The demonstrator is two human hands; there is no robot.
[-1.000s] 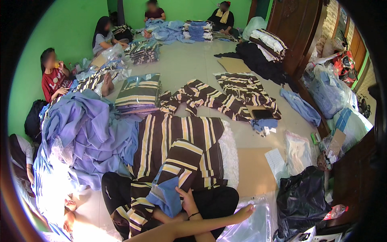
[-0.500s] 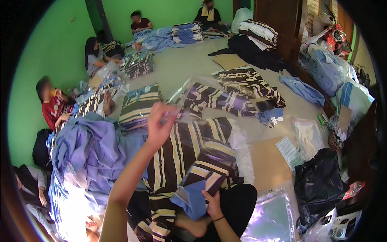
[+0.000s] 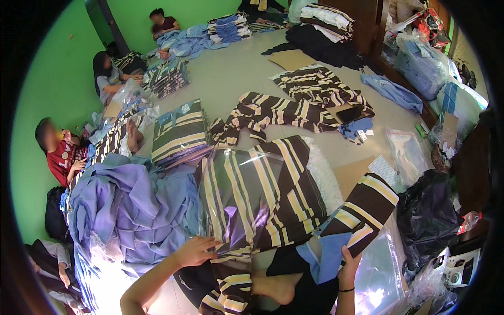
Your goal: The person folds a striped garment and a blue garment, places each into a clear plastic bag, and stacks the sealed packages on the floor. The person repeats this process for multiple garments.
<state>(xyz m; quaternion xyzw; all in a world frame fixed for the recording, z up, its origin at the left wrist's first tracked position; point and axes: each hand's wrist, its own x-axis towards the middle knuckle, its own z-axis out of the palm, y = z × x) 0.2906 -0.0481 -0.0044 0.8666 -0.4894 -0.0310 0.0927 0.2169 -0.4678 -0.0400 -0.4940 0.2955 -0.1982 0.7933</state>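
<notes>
In my right hand (image 3: 348, 268) is a folded brown, cream and yellow striped garment (image 3: 362, 212) with a light blue part, tilted up to the right above my leg. My fingers are closed round its lower end. A clear plastic bag (image 3: 247, 178) lies flat over a larger piece of striped fabric (image 3: 294, 210) in front of me. At the bag's near left edge, my left hand (image 3: 197, 252) has its fingers closed on the plastic. More striped cloth (image 3: 231, 281) lies across my lap, below that hand.
Left stands a heap of blue fabric (image 3: 126, 199), with a stack of bagged striped garments (image 3: 181, 131) behind it. Clear plastic bags (image 3: 375, 278) and a black plastic bag (image 3: 428, 215) lie at right. Several people sit along the green wall; a phone (image 3: 348, 114) rests on striped cloth ahead.
My left hand has come down from a raised position, and the plastic bag now lies over the striped fabric. My right hand has moved the folded garment to the right.
</notes>
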